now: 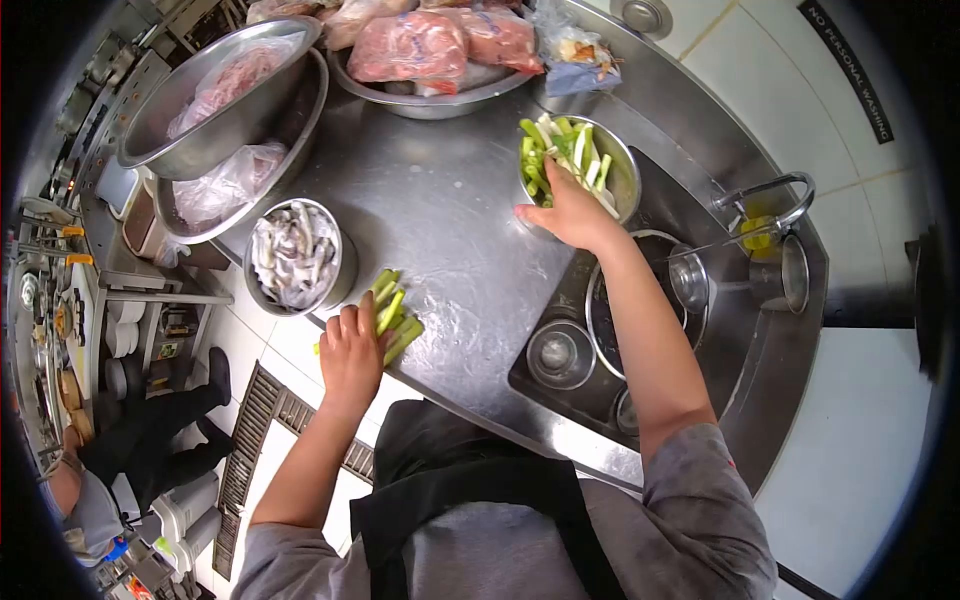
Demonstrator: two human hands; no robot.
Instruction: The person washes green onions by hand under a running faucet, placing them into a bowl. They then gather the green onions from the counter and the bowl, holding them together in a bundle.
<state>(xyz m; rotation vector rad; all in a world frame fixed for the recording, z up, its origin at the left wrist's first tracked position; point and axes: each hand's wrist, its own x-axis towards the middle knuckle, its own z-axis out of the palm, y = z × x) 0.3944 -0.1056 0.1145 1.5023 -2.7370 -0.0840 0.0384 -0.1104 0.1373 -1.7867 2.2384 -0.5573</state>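
My left hand (351, 350) is closed around a small bunch of cut green onion stalks (402, 335) at the front edge of the steel counter. Their cut ends stick out to the right of my fingers. My right hand (578, 208) reaches to a round steel bowl (628, 180), thumb and index finger spread at its near left side. The fingers lie over green and white onion pieces (580, 145) heaped inside; some fingers are hidden. Beside my left hand stands a steel pot (345, 268) filled with greyish-white strips (293, 255), apparently seafood.
Bagged pink meat (410, 50) fills a basin at the back. Two stacked steel basins (150, 150) with plastic bags stand at left. On the right, a sink (520, 375) holds bowls below a faucet (795, 200). Another person (150, 440) is at far left beyond a floor drain.
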